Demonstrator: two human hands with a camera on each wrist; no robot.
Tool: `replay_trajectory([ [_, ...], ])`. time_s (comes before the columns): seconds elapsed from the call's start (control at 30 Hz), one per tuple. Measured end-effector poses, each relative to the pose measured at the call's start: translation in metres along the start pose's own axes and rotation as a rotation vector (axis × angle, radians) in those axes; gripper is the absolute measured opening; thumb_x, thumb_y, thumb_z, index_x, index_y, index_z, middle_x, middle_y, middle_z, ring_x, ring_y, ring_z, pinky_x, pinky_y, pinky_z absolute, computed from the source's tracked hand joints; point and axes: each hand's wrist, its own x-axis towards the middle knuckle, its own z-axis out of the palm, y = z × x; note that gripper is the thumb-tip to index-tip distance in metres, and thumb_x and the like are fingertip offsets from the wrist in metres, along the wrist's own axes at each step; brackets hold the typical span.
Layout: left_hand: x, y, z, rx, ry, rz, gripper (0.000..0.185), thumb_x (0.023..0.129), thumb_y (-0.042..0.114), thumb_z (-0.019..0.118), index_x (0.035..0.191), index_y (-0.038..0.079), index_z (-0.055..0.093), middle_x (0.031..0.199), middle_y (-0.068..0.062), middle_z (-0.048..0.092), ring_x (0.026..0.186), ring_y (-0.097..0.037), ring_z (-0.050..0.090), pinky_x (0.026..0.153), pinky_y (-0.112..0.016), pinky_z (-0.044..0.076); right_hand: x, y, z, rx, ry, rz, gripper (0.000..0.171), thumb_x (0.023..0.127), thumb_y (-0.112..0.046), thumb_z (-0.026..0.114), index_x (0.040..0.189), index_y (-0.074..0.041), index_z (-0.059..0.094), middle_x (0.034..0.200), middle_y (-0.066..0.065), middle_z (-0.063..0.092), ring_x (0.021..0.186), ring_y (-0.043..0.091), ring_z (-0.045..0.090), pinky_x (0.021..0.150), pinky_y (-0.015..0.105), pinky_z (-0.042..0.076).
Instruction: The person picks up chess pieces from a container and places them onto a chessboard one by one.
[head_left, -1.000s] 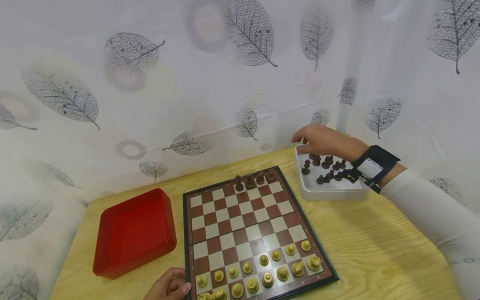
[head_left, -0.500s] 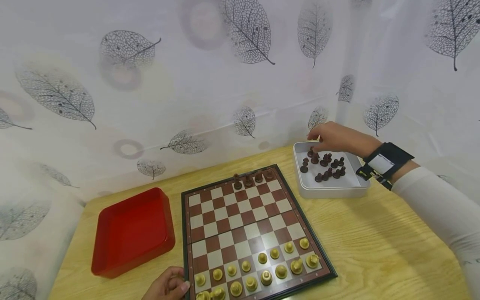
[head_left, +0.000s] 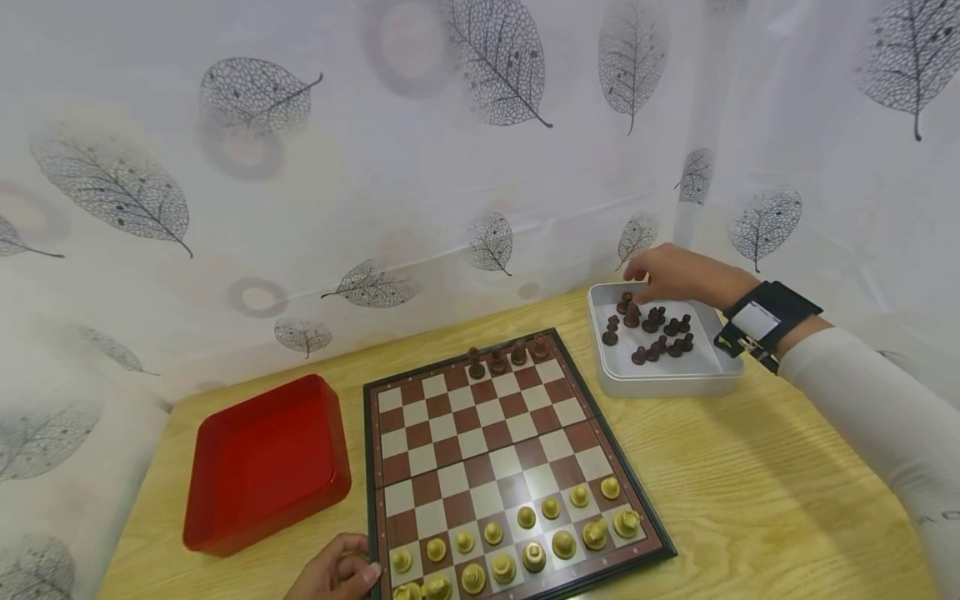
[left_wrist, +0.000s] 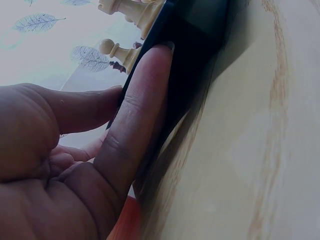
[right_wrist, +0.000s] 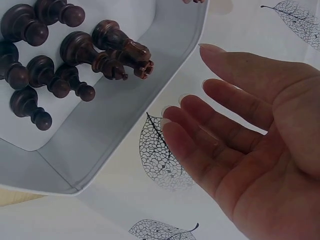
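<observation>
My left hand (head_left: pixel 336 570) grips the near left edge of the chessboard (head_left: pixel 450 479); in the left wrist view the thumb (left_wrist: pixel 92 107) lies at the edge and a finger (left_wrist: pixel 134 110) along the board's dark side. Pale pieces, such as a pawn (head_left: pixel 527 517), fill its near rows, and a few dark pieces (head_left: pixel 477 367) stand along the far right edge. Over the back of a white box (head_left: pixel 667 385) hovers my right hand (head_left: pixel 678 277), fingers loosely bent and holding nothing. Dark chess pieces lie in that box, among them a bishop (right_wrist: pixel 92 55) close to the hand.
A red tray (head_left: pixel 266 454) sits left of the board on the wooden table (head_left: pixel 750 500). Behind the table hangs a white leaf-print sheet (head_left: pixel 420 167), close to the box's back rim.
My right hand has moved a little to the right over the white box, uncovering more dark pieces. The left hand stays on the board's edge.
</observation>
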Motion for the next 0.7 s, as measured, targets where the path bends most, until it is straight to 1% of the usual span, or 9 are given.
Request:
replay_trajectory([
  [0.23, 0.001, 0.000, 0.000, -0.001, 0.007, -0.001, 0.065, 0.099, 0.037, 0.069, 0.135, -0.009, 0.039, 0.096, -0.004, 0.072, 0.085, -0.021, 0.070, 0.078, -0.034, 0.060, 0.007, 0.005, 0.010, 0.023, -0.043, 0.019, 0.037, 0.084, -0.007, 0.078, 0.119, 0.005, 0.071, 0.112, 0.022, 0.073, 0.093, 0.029, 0.069, 0.086, 0.049, 0.057],
  [0.37, 0.001, -0.001, 0.000, -0.010, 0.000, -0.001, 0.065, 0.099, 0.037, 0.069, 0.136, -0.009, 0.039, 0.097, -0.005, 0.072, 0.085, -0.022, 0.070, 0.078, -0.034, 0.061, 0.012, 0.007, 0.019, 0.002, -0.071, 0.051, 0.035, 0.084, -0.008, 0.078, 0.118, 0.002, 0.072, 0.106, 0.017, 0.073, 0.086, 0.024, 0.065, 0.081, 0.045, 0.056],
  [0.5, 0.001, -0.001, -0.001, -0.022, -0.007, -0.002, 0.066, 0.099, 0.037, 0.069, 0.135, -0.009, 0.039, 0.096, -0.004, 0.071, 0.085, -0.021, 0.069, 0.077, -0.032, 0.060, 0.017, 0.007, 0.026, -0.017, -0.100, 0.066, 0.033, 0.085, -0.008, 0.079, 0.116, 0.002, 0.073, 0.101, 0.014, 0.073, 0.083, 0.022, 0.064, 0.079, 0.042, 0.056],
  [0.7, 0.002, -0.001, 0.000, -0.018, -0.002, 0.001, 0.062, 0.100, 0.034, 0.068, 0.135, -0.009, 0.039, 0.095, -0.003, 0.070, 0.083, -0.020, 0.068, 0.075, -0.031, 0.059, 0.021, 0.006, 0.034, -0.016, -0.133, 0.046, 0.030, 0.085, -0.005, 0.079, 0.113, 0.005, 0.074, 0.099, 0.013, 0.076, 0.080, 0.020, 0.066, 0.077, 0.041, 0.057],
])
